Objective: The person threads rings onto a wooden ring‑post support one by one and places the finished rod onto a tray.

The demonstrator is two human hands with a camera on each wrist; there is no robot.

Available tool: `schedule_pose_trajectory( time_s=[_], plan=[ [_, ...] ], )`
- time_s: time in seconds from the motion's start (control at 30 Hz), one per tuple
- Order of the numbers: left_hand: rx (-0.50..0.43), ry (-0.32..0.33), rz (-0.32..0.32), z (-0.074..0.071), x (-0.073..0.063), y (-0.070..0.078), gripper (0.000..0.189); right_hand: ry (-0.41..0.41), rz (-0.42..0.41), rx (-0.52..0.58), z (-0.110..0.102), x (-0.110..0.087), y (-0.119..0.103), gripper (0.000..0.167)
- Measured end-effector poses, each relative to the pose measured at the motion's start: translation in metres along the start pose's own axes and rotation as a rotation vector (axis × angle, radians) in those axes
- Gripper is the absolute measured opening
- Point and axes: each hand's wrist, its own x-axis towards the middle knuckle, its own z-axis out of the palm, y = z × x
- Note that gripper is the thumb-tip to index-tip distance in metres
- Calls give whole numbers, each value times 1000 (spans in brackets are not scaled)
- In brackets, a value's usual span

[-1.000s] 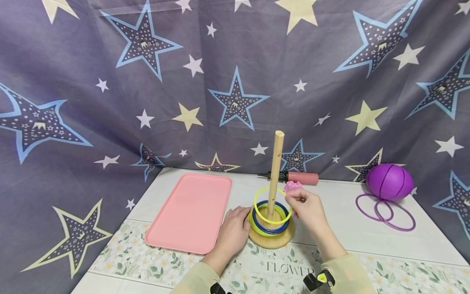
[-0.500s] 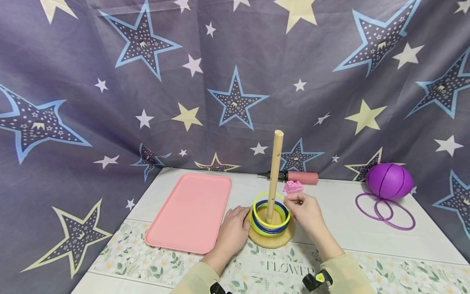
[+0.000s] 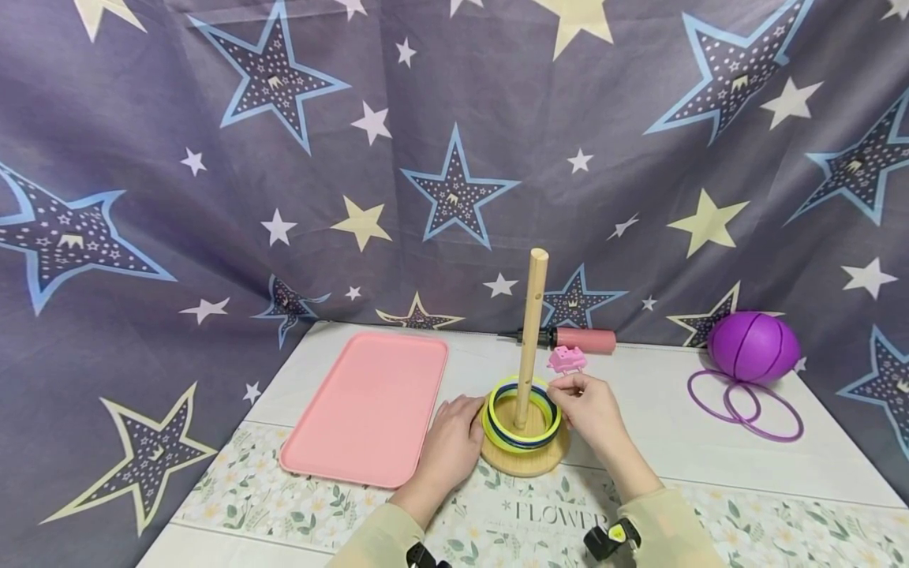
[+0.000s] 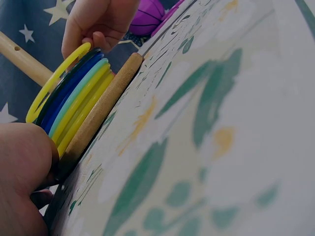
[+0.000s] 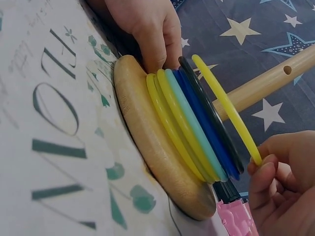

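Observation:
My right hand (image 3: 592,410) pinches a thin yellow ring (image 5: 226,103) between thumb and fingers on its right side. The ring encircles a wooden post (image 3: 534,315), close above a stack of rings (image 5: 183,118) in dark, blue, light blue and yellow. In the right wrist view it slants, with a narrow gap to the dark ring below. The stack lies around the foot of the post, over the round wooden base (image 3: 533,464). My left hand (image 3: 450,442) holds the left edge of that base, thumb on the near side; some of its fingertips are hidden.
Left of the stand lies a pink tray (image 3: 369,410). Behind it are a pink hand pump (image 3: 585,341) and a small pink toy (image 3: 566,360). A purple ball (image 3: 753,349) and two purple rings sit at the far right. A starry cloth (image 3: 454,292) hangs behind.
The right hand has lowered the yellow ring along the post, from clearly above the stack to just over its top. The left hand has stayed at the base.

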Motion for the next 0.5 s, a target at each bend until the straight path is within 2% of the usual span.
schedule_pose_trajectory(
  time_s=[0.5],
  plan=[
    [1, 7, 3, 2, 1, -2, 39, -12, 2, -29, 2, -3, 1, 10]
  ],
)
